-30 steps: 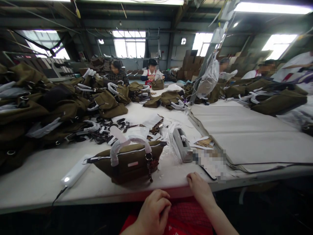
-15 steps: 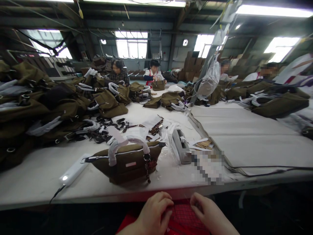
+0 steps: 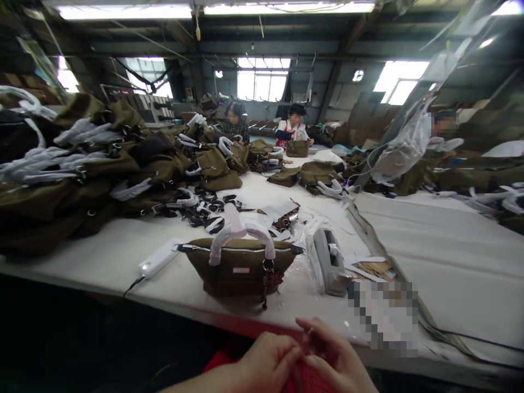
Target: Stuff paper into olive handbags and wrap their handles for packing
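Low in the view, in front of the table edge, my hands meet fingertip to fingertip. My left hand (image 3: 270, 360) is closed, its thumb and fingers pinched together. My right hand (image 3: 333, 357) is curled in against it, fingers bent toward the thumb. Whatever they may hold between them is too small to make out. Nearest to them, an olive-green handbag (image 3: 235, 273) stands upright on the white table, apart from both hands. Its handle (image 3: 241, 232) is wrapped in white, and a dark chain charm (image 3: 266, 284) hangs from the front.
A grey tape dispenser (image 3: 331, 265) stands right of the bag, beside paper scraps (image 3: 374, 268). To the left lie a white corded device (image 3: 159, 259) and a large pile of olive bags (image 3: 123, 169). Dark straps (image 3: 204, 210) lie behind. A co-worker (image 3: 292, 128) handles a bag across the table.
My hands, apart before, have come together at the fingertips, the right one moving in to the left. The view has turned left, so the table's things appear farther right.
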Demonstrator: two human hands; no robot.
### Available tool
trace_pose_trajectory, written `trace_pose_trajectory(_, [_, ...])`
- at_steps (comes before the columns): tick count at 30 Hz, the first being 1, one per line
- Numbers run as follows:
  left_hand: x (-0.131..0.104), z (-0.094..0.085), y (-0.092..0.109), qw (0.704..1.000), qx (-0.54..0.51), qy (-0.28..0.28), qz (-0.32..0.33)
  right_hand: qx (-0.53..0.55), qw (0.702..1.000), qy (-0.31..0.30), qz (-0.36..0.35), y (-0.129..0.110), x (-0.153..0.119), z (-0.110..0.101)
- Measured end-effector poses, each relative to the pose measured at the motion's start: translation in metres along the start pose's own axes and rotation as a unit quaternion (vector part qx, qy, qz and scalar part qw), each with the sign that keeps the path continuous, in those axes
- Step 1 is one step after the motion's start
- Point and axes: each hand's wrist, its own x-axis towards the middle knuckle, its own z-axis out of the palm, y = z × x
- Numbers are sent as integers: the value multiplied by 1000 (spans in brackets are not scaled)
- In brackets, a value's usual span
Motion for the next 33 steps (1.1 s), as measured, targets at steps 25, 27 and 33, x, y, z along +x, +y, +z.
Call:
trace_pose_trajectory(25, [22, -74, 20, 904, 222, 362, -53, -128, 988, 39, -82, -2, 96, 35])
trace_pose_trajectory(27, [24, -74, 18, 915, 157, 367, -56, -132, 988, 17, -80, -5, 93, 38])
trace_pose_trajectory(33, [22, -79, 7, 934, 26, 354, -42, -147, 986, 53, -66, -9, 90, 34])
